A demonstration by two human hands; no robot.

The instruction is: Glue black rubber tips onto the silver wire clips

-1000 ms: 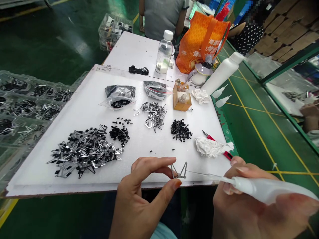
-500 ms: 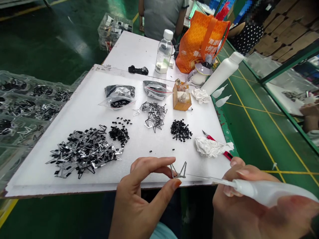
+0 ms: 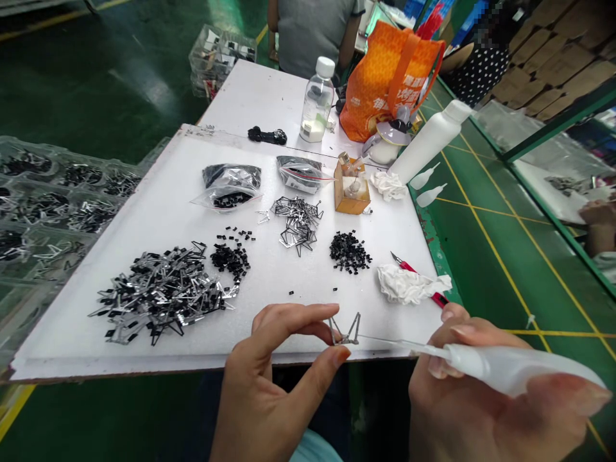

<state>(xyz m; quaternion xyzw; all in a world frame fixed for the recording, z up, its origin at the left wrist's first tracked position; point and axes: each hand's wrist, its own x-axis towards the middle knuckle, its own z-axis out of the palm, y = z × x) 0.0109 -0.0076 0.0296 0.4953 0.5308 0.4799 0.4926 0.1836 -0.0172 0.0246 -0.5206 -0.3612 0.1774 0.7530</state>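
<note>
Between thumb and fingertips, my left hand [image 3: 283, 372] pinches a small bent metal bracket [image 3: 353, 328] above the front edge of the white foam-topped table [image 3: 269, 321]. My right hand [image 3: 481, 398] is wrapped round a white squeeze bottle [image 3: 500, 366] with a long thin nozzle pointing left. The nozzle's tip is at the bracket's right arm; whether it touches I cannot tell. Two tiny black pieces [image 3: 335, 289] lie on the foam just beyond my left hand. A pile of small black pieces [image 3: 350, 251] sits farther back, with a heap of metal brackets [image 3: 298, 221] to its left.
A large pile of brackets with black pieces [image 3: 163, 292] covers the table's left side. At the right lie a red craft knife [image 3: 403, 262] and crumpled white tissue [image 3: 409, 285]. A wooden block with a glass bottle [image 3: 351, 192], a tall white bottle [image 3: 430, 141] and an orange bag [image 3: 380, 83] stand behind.
My right hand and the squeeze bottle have shifted slightly left, bringing the nozzle tip closer to the bracket. My left hand has stayed still.
</note>
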